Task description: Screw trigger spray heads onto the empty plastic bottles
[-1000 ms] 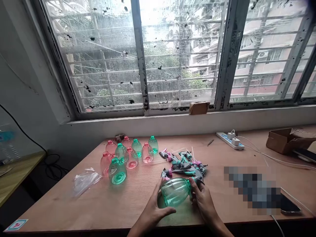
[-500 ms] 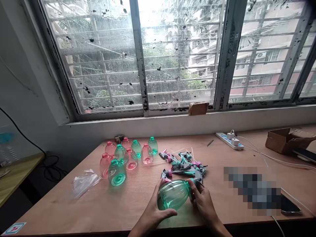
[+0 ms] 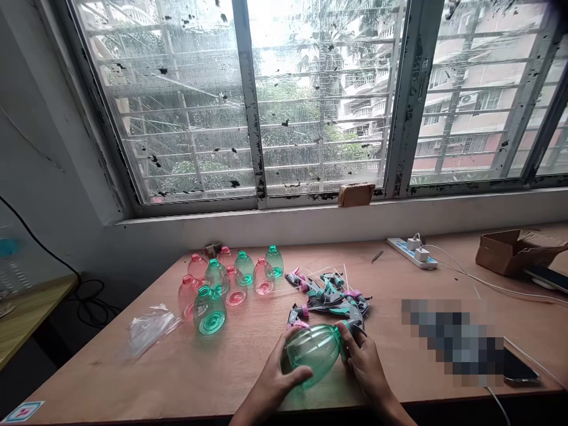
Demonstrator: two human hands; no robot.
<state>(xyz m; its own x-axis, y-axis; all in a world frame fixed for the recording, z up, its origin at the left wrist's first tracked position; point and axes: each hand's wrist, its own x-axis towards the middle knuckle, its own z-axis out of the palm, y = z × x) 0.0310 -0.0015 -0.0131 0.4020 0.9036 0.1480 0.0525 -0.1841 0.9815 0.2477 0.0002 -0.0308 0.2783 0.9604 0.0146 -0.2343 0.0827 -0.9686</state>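
Observation:
A clear green plastic bottle [image 3: 314,354] lies tilted between my hands above the front of the table, its neck toward the right. My left hand [image 3: 280,374] wraps round the bottle's wide body, thumb across the near side. At the neck, my right hand [image 3: 364,358] grips a grey spray head [image 3: 354,325], which sits on the bottle's mouth; fingers partly hide the joint. Just behind lies a pile of grey, teal and pink spray heads [image 3: 331,296] with thin white tubes.
Several open green bottles [image 3: 210,310] and pink bottles [image 3: 264,277] stand at the left back. A clear plastic bag [image 3: 153,328] lies left of them. Rightward are a power strip [image 3: 412,253], a cardboard box [image 3: 503,253], cables and a phone [image 3: 520,367].
The bottle has turned slightly in my hands. My left thumb has shifted a little up and left along its side; my right hand keeps its place at the neck.

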